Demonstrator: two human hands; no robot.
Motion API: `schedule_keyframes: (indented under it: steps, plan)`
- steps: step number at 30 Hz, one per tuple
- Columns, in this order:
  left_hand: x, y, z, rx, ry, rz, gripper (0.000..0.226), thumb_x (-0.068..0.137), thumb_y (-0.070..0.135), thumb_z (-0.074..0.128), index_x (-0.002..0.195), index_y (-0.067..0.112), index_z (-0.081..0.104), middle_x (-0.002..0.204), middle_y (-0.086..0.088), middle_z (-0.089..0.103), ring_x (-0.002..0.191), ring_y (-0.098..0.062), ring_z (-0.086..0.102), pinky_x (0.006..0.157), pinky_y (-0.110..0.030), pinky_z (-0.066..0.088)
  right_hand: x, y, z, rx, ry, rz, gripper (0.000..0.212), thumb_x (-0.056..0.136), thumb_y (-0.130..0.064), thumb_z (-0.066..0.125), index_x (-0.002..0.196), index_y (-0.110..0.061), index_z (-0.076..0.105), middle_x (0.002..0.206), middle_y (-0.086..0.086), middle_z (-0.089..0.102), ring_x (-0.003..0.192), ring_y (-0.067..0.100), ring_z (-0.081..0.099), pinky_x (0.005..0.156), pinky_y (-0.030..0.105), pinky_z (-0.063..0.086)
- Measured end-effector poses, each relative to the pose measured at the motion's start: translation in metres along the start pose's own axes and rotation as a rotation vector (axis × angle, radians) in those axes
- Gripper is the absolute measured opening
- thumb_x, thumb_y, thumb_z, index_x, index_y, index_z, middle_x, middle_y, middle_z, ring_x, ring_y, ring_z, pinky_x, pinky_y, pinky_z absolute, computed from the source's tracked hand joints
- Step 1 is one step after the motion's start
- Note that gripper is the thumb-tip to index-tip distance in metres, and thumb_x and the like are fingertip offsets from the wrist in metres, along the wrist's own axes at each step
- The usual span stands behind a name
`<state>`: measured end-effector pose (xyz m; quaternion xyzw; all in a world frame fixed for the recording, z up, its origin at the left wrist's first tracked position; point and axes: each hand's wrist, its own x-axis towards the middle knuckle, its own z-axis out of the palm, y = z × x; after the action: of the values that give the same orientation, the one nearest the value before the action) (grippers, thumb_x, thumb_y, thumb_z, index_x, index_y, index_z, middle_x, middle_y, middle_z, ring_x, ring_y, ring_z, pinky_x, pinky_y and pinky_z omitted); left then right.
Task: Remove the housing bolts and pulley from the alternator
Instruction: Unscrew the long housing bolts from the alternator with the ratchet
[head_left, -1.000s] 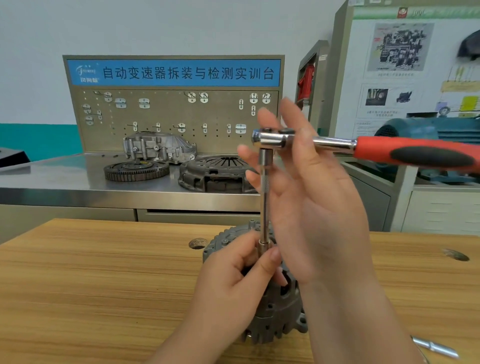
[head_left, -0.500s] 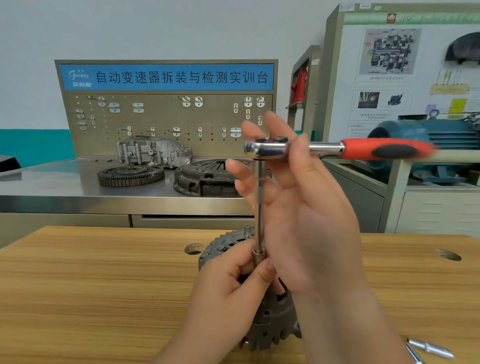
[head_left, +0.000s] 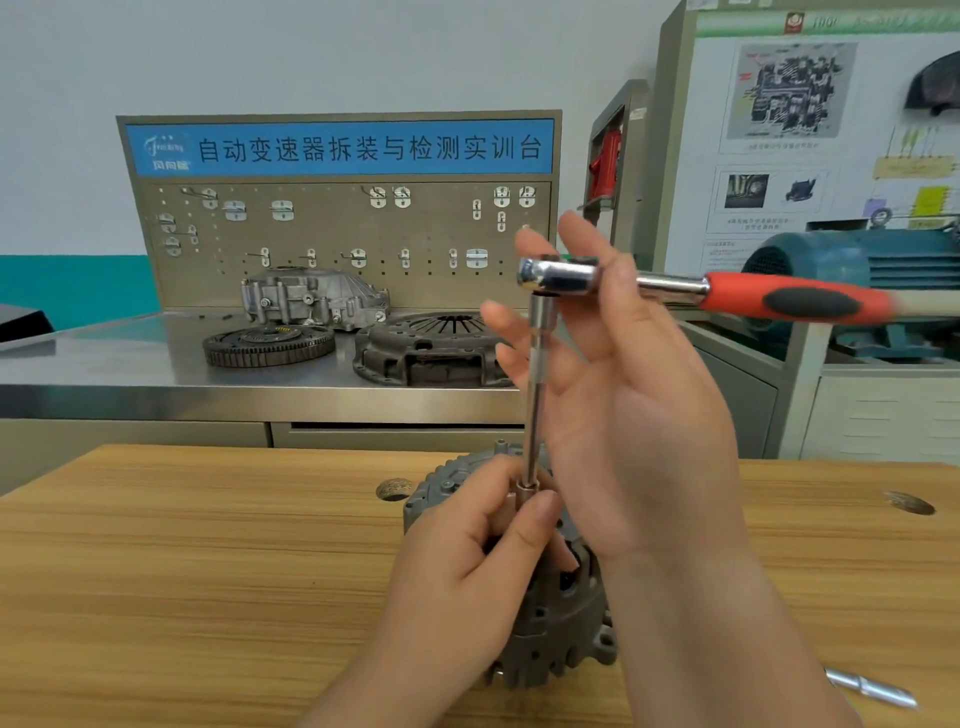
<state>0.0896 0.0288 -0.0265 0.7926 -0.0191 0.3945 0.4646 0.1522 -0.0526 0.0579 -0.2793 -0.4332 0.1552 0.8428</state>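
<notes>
A grey alternator (head_left: 550, 623) stands on the wooden table (head_left: 208, 571). A chrome extension bar (head_left: 535, 405) rises straight up from its top and ends in a socket (head_left: 522, 493). My left hand (head_left: 467, 561) pinches that socket with thumb and fingers and hides the bolt under it. On top of the bar sits a ratchet wrench (head_left: 800, 299) whose red and black handle points right. My right hand (head_left: 639, 415) holds the ratchet's head, fingers straight behind it and thumb over the neck. The pulley is hidden.
A loose chrome tool piece (head_left: 872, 688) lies at the table's front right. The tabletop has two round holes (head_left: 392, 488) (head_left: 909, 503). Behind it, a steel bench carries a flywheel (head_left: 267, 345), a clutch cover (head_left: 431, 348) and a gearbox housing (head_left: 311, 299). A blue motor (head_left: 857, 270) stands at right.
Both hands keep their hold on the socket and the ratchet head. The handle has shifted only slightly, and my view has tilted a little.
</notes>
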Motion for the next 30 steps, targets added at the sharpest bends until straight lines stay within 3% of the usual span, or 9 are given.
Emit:
schedule_keyframes:
  steps: [3,6,10,13,16,18,22,25,30]
  plan:
    - [0.0,0.0033,-0.0011,0.032,-0.019,0.016,0.028,0.087,0.053,0.042,0.101,0.036,0.059,0.074,0.024,0.067,0.066,-0.001,0.059,0.06,-0.019,0.044,0.0012,-0.0009,-0.0027,0.029,0.017,0.039,0.039,0.083,-0.039,0.048,0.113,-0.019,0.062,0.103,0.0,0.075,0.083,0.018,0.07,0.078,0.028,0.051]
    - [0.0001,0.0048,-0.0005,0.018,-0.013,-0.023,0.032,0.083,0.055,0.045,0.093,0.029,0.061,0.074,0.016,0.07,0.064,-0.025,0.06,0.061,-0.039,0.05,-0.0004,0.001,-0.0016,-0.066,0.024,-0.055,0.023,0.089,-0.033,0.057,0.108,-0.026,0.068,0.109,-0.003,0.073,0.096,0.017,0.067,0.084,0.029,0.053]
    - [0.0012,0.0048,-0.0007,0.024,0.021,-0.023,0.034,0.079,0.057,0.047,0.091,0.028,0.06,0.07,0.018,0.069,0.053,-0.016,0.052,0.05,-0.025,0.042,-0.0021,0.0019,0.002,-0.17,0.017,-0.145,0.021,0.086,-0.024,0.057,0.101,-0.027,0.072,0.11,-0.007,0.072,0.107,0.013,0.063,0.098,0.035,0.048]
    - [0.0007,0.0061,-0.0014,0.023,0.003,0.001,0.027,0.083,0.055,0.045,0.087,0.032,0.058,0.065,0.022,0.065,0.05,-0.009,0.046,0.049,-0.02,0.036,-0.0017,0.0015,0.0022,-0.064,-0.017,-0.069,0.025,0.091,-0.031,0.049,0.107,-0.025,0.067,0.109,-0.004,0.073,0.094,0.017,0.065,0.084,0.03,0.05]
    - [0.0012,0.0088,-0.0022,0.021,-0.038,-0.007,0.031,0.087,0.056,0.041,0.1,0.036,0.062,0.082,0.018,0.071,0.069,-0.035,0.059,0.06,-0.041,0.047,-0.0008,-0.0005,-0.0017,0.025,-0.012,0.029,0.035,0.095,-0.04,0.039,0.113,-0.02,0.061,0.102,-0.001,0.075,0.084,0.016,0.069,0.077,0.026,0.054]
    - [0.0009,0.0104,-0.0022,0.04,-0.04,-0.006,0.034,0.087,0.054,0.043,0.095,0.029,0.065,0.082,0.016,0.072,0.072,-0.035,0.06,0.064,-0.045,0.049,0.0001,-0.0006,-0.0031,0.025,0.017,0.052,0.038,0.092,-0.043,0.04,0.113,-0.021,0.062,0.097,-0.002,0.075,0.084,0.015,0.069,0.075,0.026,0.055]
    - [0.0021,0.0097,-0.0021,0.085,0.02,-0.056,0.021,0.085,0.044,0.051,0.079,0.026,0.061,0.067,0.02,0.069,0.056,-0.025,0.054,0.051,-0.025,0.044,-0.0005,0.0024,-0.0016,-0.178,0.083,-0.134,0.022,0.087,-0.033,0.057,0.105,-0.031,0.07,0.112,-0.009,0.071,0.105,0.007,0.064,0.091,0.032,0.05]
    - [0.002,0.0097,-0.0003,0.067,0.021,-0.076,0.028,0.084,0.047,0.051,0.088,0.024,0.066,0.075,0.016,0.073,0.067,-0.032,0.061,0.062,-0.041,0.051,-0.0017,0.0034,0.0008,-0.19,0.057,-0.184,0.021,0.087,-0.026,0.056,0.102,-0.032,0.07,0.117,-0.011,0.069,0.116,0.01,0.061,0.105,0.04,0.045]
    - [0.0012,0.0096,-0.0005,0.035,-0.013,-0.014,0.032,0.087,0.057,0.041,0.1,0.036,0.062,0.08,0.019,0.07,0.071,-0.031,0.058,0.063,-0.041,0.047,-0.0002,0.0006,0.0002,-0.022,-0.041,0.0,0.036,0.089,-0.043,0.046,0.114,-0.023,0.062,0.106,-0.002,0.074,0.091,0.019,0.07,0.079,0.028,0.053]
